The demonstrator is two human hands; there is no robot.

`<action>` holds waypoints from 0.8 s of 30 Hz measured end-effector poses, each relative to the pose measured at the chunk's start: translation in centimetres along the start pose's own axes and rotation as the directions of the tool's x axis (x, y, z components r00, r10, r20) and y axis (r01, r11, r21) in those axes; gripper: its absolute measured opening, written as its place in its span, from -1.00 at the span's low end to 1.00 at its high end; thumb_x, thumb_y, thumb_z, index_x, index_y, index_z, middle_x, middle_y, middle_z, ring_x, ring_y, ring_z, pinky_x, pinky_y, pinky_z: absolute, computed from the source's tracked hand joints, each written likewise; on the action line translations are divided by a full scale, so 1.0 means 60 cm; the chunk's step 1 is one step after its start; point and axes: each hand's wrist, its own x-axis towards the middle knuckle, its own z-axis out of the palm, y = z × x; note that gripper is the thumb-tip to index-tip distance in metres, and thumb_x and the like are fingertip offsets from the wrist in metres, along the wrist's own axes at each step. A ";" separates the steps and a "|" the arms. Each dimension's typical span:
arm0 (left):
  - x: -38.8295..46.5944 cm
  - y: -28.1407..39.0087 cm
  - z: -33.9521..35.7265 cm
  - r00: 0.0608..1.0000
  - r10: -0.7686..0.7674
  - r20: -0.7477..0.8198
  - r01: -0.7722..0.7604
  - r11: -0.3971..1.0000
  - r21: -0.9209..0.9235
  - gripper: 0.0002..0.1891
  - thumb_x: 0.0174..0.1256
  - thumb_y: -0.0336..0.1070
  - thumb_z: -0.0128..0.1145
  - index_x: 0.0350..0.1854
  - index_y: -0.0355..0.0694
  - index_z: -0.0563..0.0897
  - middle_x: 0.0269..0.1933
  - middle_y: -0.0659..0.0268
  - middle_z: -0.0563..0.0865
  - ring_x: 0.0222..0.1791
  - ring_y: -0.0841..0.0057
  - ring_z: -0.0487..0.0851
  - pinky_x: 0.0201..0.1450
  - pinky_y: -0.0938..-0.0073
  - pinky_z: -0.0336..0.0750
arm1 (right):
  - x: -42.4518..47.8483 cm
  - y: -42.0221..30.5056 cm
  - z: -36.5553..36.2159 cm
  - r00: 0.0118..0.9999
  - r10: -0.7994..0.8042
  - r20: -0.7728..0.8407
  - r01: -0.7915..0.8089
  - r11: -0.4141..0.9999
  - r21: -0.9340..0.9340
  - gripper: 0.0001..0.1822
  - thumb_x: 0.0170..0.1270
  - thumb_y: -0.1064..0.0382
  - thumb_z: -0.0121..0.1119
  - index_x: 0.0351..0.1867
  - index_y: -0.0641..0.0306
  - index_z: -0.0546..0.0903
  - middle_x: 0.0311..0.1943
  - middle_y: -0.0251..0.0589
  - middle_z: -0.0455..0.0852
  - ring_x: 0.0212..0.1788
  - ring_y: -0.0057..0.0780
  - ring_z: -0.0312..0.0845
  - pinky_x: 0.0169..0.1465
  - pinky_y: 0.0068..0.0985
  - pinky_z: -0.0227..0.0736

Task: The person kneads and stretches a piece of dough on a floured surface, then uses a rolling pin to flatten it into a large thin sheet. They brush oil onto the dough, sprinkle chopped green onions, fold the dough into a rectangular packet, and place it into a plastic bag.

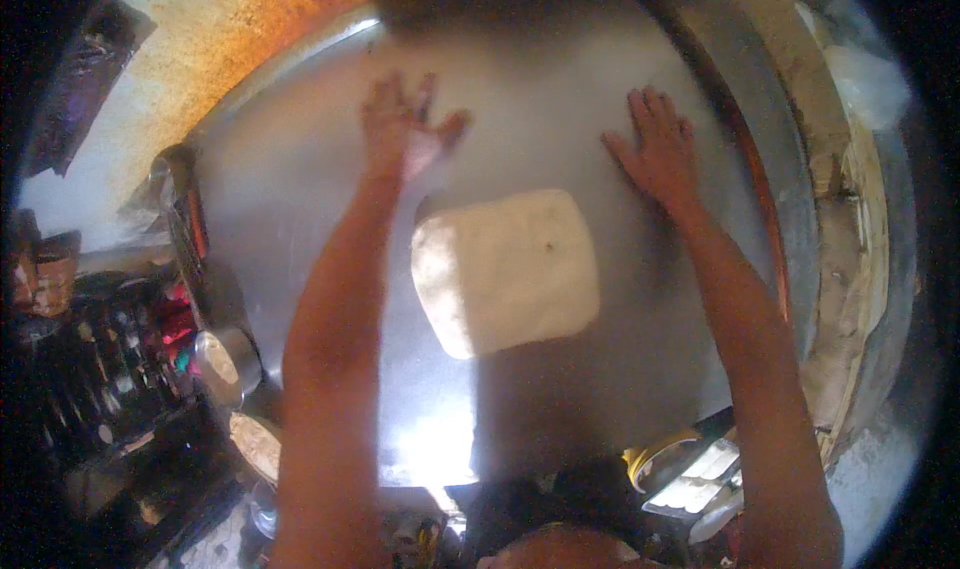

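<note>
A flat, rounded-square sheet of pale dough (517, 269) lies on a shiny metal tabletop (315, 186) in front of me. Bright light falls on its left side, and a small dark spot marks its upper right part. My left hand (409, 126) is beyond the dough's far left corner, fingers apart and holding nothing. Past the far right corner, my right hand (656, 145) is spread as well, with nothing in it. Both hands are apart from the dough. Blur hides whether either palm touches the metal.
Along the left edge stand a metal pot (229, 366) with pale contents and a container of pale, powdery stuff (255, 441). A rack of utensils (105, 374) is farther left. Near my right forearm sits a pale tray (694, 479). A dark reddish strip (757, 171) runs along the right.
</note>
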 end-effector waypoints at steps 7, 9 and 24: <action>-0.217 0.174 0.035 0.886 0.459 -0.066 -0.462 0.861 -0.212 -0.32 0.40 0.24 0.10 0.46 -0.02 0.50 0.59 0.16 0.33 0.59 0.10 0.23 0.55 -0.33 -0.02 | -0.077 -0.002 0.002 0.959 -0.055 0.279 -0.038 0.948 0.316 -0.08 0.44 -0.33 0.03 0.56 0.36 0.21 0.59 0.19 0.14 0.64 0.09 -0.04 0.62 0.08 -0.17; -0.299 0.188 -0.005 0.924 0.382 0.000 -0.368 0.891 -0.266 -0.32 0.38 0.21 0.12 0.46 -0.04 0.49 0.57 0.14 0.36 0.59 0.09 0.23 0.55 -0.33 -0.02 | -0.126 -0.078 -0.022 0.919 -0.147 0.366 -0.102 0.808 0.581 -0.17 0.46 -0.15 0.07 0.58 0.32 0.18 0.62 0.09 0.09 0.68 -0.05 -0.12 0.64 -0.05 -0.24; -0.402 0.111 -0.033 0.937 0.294 0.187 -0.270 0.952 -0.146 -0.13 0.35 0.21 0.15 0.61 -0.13 0.23 0.63 0.11 0.19 0.63 0.02 0.10 0.57 -0.29 -0.05 | -0.175 -0.273 -0.035 0.946 -0.231 0.226 0.070 0.828 0.556 -0.15 0.46 -0.27 0.03 0.53 0.35 0.24 0.58 0.15 0.16 0.65 0.05 -0.08 0.64 0.00 -0.19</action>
